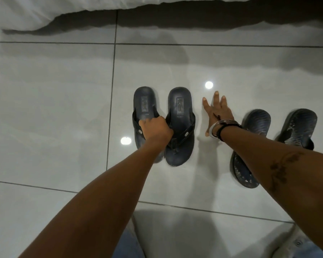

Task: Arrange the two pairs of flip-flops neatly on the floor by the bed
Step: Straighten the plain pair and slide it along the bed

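While the dark pair is lying heels toward the bed, we are gripping its straps in our closed left hand, our right hand spreading flat and empty, nearer the splayed patterned pair.
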A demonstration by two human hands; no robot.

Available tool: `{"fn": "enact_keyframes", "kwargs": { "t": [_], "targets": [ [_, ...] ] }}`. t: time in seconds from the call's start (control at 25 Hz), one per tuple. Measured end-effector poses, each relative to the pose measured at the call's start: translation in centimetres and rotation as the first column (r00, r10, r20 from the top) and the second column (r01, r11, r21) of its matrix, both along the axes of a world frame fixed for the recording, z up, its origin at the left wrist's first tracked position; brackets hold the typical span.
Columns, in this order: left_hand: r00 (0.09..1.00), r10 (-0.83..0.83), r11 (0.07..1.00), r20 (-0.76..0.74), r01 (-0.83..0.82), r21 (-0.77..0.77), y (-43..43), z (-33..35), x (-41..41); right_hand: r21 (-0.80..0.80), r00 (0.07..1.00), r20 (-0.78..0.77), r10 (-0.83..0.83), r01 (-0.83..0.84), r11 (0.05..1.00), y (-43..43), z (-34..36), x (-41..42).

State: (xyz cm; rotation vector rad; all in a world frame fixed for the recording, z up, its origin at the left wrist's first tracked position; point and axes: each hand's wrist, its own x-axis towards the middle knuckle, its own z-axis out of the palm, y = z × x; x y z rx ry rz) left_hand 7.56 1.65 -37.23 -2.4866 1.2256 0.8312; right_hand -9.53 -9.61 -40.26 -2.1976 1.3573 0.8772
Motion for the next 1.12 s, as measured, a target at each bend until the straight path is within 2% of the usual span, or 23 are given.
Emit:
{"fn": "enact_keyframes", "kwargs": {
  "t": [0.16,0.24,0.48,0.6,0.84,0.96,1.04,1.12],
  "targets": [
    [0.993,0.085,0.996,0.078,-0.083,-0.028,-0.7,0.9,6.2,0.046,0.999,-0.048,0.004,-0.001,0.999,1.8,-0.4,-0.5],
    [0.990,0.096,0.995,0.107,-0.094,-0.022,-2.6,1.7,10.2,0.018,0.996,-0.091,-0.008,0.010,1.000,1.9,-0.1,-1.5],
    [0.963,0.208,0.978,0.172,-0.210,-0.008,-7.4,2.2,21.7,-0.022,0.999,-0.044,0.031,-0.032,0.999,0.8,0.0,1.4],
    [0.965,0.196,0.979,0.171,-0.202,0.015,-8.2,1.1,22.7,-0.004,1.000,-0.028,-0.004,0.004,1.000,1.0,0.2,2.4],
    [0.965,0.199,0.979,0.170,-0.205,0.017,-7.5,-0.1,23.3,0.001,0.996,-0.086,0.031,-0.031,1.000,0.5,0.6,3.6],
    [0.953,0.154,0.984,0.260,-0.171,0.044,-7.2,0.8,24.9,0.026,0.998,-0.036,0.055,-0.054,0.998,-0.3,0.4,5.0],
    [0.913,0.156,0.984,0.378,-0.177,0.022,-6.5,1.5,25.7,0.061,0.998,-0.002,0.059,-0.059,0.996,-0.4,0.2,6.7],
    [0.855,0.168,0.983,0.491,-0.112,-0.143,-5.9,1.8,23.9,0.113,0.998,0.057,0.036,-0.042,0.993,-0.6,0.4,7.6]
  ]
}}
